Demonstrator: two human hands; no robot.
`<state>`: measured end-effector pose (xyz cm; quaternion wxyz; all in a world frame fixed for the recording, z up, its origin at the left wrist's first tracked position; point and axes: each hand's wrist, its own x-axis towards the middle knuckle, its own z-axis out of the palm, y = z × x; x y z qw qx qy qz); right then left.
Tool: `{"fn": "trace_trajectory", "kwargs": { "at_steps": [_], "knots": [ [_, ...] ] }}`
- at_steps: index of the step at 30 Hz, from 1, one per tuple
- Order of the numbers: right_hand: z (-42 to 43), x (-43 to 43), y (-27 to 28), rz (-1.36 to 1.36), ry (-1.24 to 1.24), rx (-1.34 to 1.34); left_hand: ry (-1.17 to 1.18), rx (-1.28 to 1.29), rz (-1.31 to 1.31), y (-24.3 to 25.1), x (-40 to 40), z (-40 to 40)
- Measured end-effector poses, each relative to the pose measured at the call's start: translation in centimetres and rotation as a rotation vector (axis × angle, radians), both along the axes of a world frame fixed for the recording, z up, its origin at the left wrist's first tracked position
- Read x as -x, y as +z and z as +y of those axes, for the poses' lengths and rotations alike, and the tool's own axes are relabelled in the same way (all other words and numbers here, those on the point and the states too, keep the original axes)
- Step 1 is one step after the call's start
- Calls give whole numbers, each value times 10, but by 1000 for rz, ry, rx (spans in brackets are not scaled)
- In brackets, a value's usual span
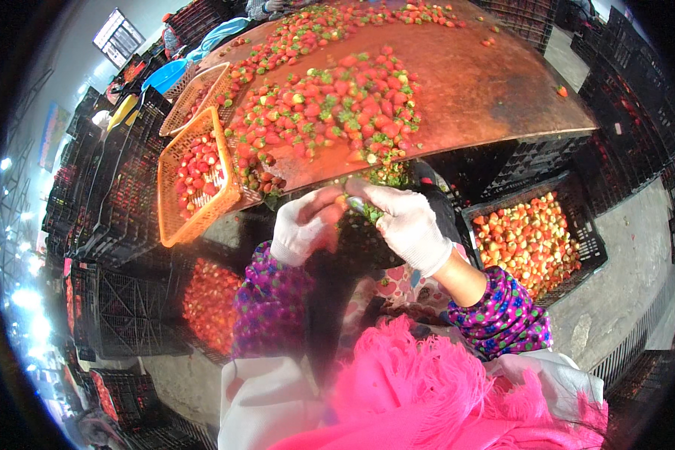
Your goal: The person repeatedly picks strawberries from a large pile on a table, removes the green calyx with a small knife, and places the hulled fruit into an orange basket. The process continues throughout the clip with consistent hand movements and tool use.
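Note:
Before me, near the front edge of the table, both hands wear white knit gloves and meet close together. My left hand (pixel 308 224) pinches a small strawberry (pixel 342 201), partly hidden by the fingers and blurred. A small metal tool (pixel 356 203) shows at the fingers of my right hand (pixel 409 226), its tip against the fruit; its exact kind is unclear. Green strawberry leaves (pixel 373 214) lie at the right fingers. Just beyond the hands, a heap of strawberries (pixel 315 109) with green caps covers part of the reddish table (pixel 472 84).
An orange plastic basket (pixel 169 225) with capless strawberries sits at the table's left edge, a second basket (pixel 171 121) behind it. Black crates of strawberries stand low right (pixel 595 253) and low left (pixel 211 304). Stacked black crates (pixel 624 124) flank the table. Another person's gloved hand (pixel 274 5) is at the far side.

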<state>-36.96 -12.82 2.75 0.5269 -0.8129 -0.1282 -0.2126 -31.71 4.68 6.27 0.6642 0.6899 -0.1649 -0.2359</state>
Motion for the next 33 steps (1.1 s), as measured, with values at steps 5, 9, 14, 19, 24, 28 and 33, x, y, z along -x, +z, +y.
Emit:
{"fn": "trace_trajectory", "kwargs": {
  "at_steps": [5, 9, 14, 19, 24, 28, 33],
  "knots": [
    [7, -6, -6, 157, 46, -24, 5, 100, 52, -12, 9, 12],
    [9, -25, -32, 345, 386, -1192, 124, 71, -282, 18, -14, 48],
    [-5, -26, -63, 288, 63, -490, 1061, -1375, -1480, 102, -95, 99],
    [3, -20, -73, 328, 48, -435, 78, -1339, -898, 34, -150, 63],
    [-4, -18, -72, 262, 34, -352, 119, -1491, -502, -39, -181, 39],
    [-13, -18, -62, 268, 42, -413, 182, -1649, -343, -43, -197, 48],
    [-15, -14, -40, 218, 194, -467, 438, -1377, -608, -37, -178, 50]
  ]
}}
